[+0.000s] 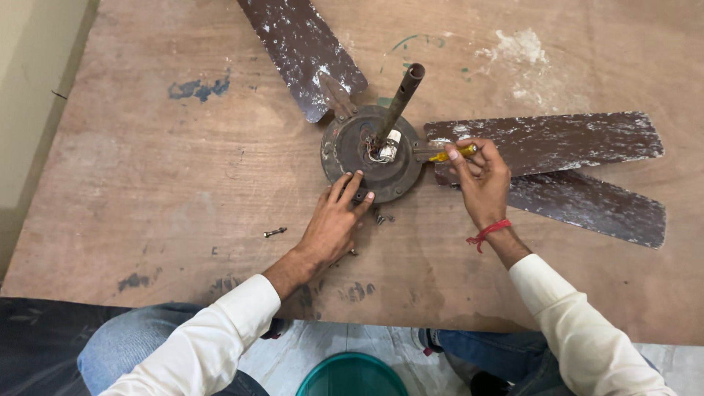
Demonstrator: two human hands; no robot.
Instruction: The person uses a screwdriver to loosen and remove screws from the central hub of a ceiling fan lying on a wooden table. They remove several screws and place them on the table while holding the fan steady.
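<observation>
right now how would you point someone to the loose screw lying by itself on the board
Start at the round fan motor in the middle of the wooden board, then follow the left hand resting on its near edge. Left of that hand lies a small silver screw, alone on bare wood, apart from the few bits beside the motor.
</observation>
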